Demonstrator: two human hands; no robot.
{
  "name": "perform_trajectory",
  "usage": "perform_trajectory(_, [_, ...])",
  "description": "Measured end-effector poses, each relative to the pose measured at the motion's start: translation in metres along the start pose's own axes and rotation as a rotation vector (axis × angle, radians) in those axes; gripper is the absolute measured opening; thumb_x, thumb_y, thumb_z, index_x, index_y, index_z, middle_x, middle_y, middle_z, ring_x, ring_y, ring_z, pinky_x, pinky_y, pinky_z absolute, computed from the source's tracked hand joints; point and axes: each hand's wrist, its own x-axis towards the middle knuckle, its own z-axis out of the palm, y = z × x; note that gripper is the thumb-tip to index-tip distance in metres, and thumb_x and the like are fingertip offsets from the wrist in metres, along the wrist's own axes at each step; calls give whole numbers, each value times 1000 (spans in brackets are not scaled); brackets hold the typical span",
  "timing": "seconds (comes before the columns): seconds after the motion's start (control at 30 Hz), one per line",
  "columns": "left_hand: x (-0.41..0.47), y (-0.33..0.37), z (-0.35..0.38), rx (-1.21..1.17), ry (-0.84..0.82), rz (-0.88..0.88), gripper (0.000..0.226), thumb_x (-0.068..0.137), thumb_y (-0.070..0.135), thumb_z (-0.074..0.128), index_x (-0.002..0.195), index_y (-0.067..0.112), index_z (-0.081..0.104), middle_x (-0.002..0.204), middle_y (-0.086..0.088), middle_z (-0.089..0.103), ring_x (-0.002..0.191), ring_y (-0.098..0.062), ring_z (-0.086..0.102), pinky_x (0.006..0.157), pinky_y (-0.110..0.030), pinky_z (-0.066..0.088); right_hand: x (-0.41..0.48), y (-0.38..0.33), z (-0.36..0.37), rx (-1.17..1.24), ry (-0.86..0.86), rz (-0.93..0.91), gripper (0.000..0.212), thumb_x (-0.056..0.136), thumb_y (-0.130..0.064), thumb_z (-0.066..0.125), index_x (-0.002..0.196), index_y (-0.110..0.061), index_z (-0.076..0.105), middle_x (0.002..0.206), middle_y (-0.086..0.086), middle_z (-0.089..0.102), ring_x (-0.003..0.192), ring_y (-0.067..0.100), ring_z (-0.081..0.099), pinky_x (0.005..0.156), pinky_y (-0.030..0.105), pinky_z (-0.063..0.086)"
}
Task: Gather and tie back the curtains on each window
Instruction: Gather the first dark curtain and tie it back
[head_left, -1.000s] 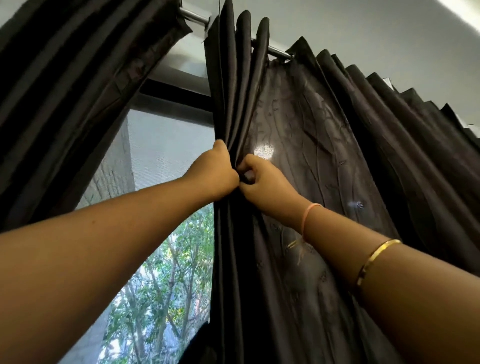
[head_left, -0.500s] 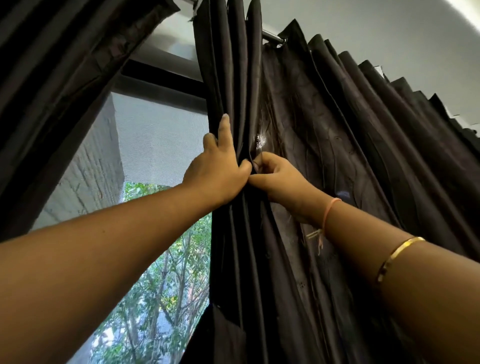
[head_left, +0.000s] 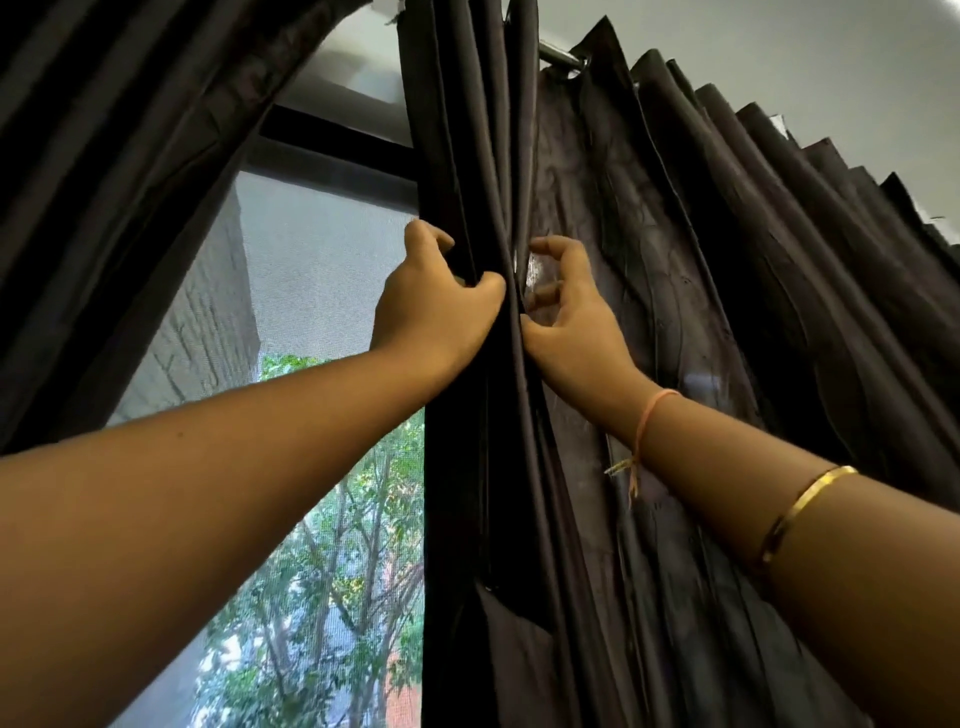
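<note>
A dark brown right curtain (head_left: 701, 260) hangs in pleats from a metal rod (head_left: 558, 54). Its leading edge is bunched into narrow folds (head_left: 467, 130). My left hand (head_left: 431, 306) grips these folds, with the fingers round the window side and the thumb across the front. Just to the right, my right hand (head_left: 566, 317) has its fingers loosely curved and spread, and its thumb touches the fold; no fabric is pinched in it. The left curtain (head_left: 104, 156) is swept aside at the upper left.
Between the curtains shows a screened window (head_left: 311, 260) with a black frame, a brick wall and trees outside. More pleats of the right curtain run along the rod to the far right, under a white ceiling.
My left hand's fingers have curled round the gathered folds. My right hand has let go of its pinch and spread its fingers. The view has tilted upward.
</note>
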Motion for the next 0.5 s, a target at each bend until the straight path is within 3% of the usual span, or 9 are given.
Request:
perform_trajectory(0.13, [-1, -1, -3, 50, -25, 83, 30, 79, 21, 63, 101, 18, 43, 80, -3, 61, 76, -25, 60, 69, -43, 53, 0, -2, 1, -120, -22, -78, 55, 82, -3, 51, 127, -34, 45, 96, 8, 58, 77, 20, 58, 76, 40, 54])
perform_trajectory(0.17, [0, -1, -3, 82, -20, 106, 27, 78, 19, 62, 100, 17, 46, 82, -4, 62, 76, -25, 59, 69, -41, 52, 0, -2, 1, -157, -24, -84, 54, 81, -2, 50, 126, -32, 47, 100, 9, 56, 85, 22, 58, 81, 42, 52])
perform_trajectory(0.23, [1, 0, -5, 128, -9, 127, 21, 77, 16, 60, 97, 16, 54, 88, -5, 64, 80, -25, 59, 68, -35, 50, 0, -3, -1, -244, -10, -98, 45, 82, -4, 50, 121, -26, 56, 102, 3, 53, 92, 19, 54, 86, 34, 47])
perform_trajectory(0.33, [3, 4, -5, 142, 0, 98, 15, 77, 17, 59, 92, 16, 64, 91, -2, 66, 87, -23, 60, 73, -29, 49, 4, -7, -2, -286, 13, -66, 23, 88, -15, 46, 92, -17, 69, 91, 0, 53, 85, 15, 51, 80, 28, 40])
perform_trajectory(0.4, [3, 7, -6, 105, 6, 74, 13, 78, 20, 59, 88, 17, 66, 86, -1, 66, 85, -23, 62, 76, -34, 53, 5, -11, -2, -180, 38, 1, 37, 88, -30, 43, 54, -22, 54, 65, -2, 49, 63, 14, 47, 65, 33, 38])
perform_trajectory(0.43, [4, 8, -7, 78, 13, 65, 13, 79, 21, 59, 87, 16, 67, 85, -2, 67, 83, -24, 64, 75, -37, 54, 6, -13, -1, -137, 52, 21, 47, 89, -39, 44, 46, -20, 42, 55, -3, 43, 54, 12, 41, 58, 34, 34])
perform_trajectory(0.5, [5, 9, -10, 32, 27, 59, 14, 81, 23, 59, 87, 13, 67, 84, -6, 68, 82, -26, 65, 74, -41, 56, 6, -15, -1, -188, 67, -4, 58, 90, -48, 46, 41, -18, 37, 53, -3, 38, 51, 10, 38, 55, 31, 28])
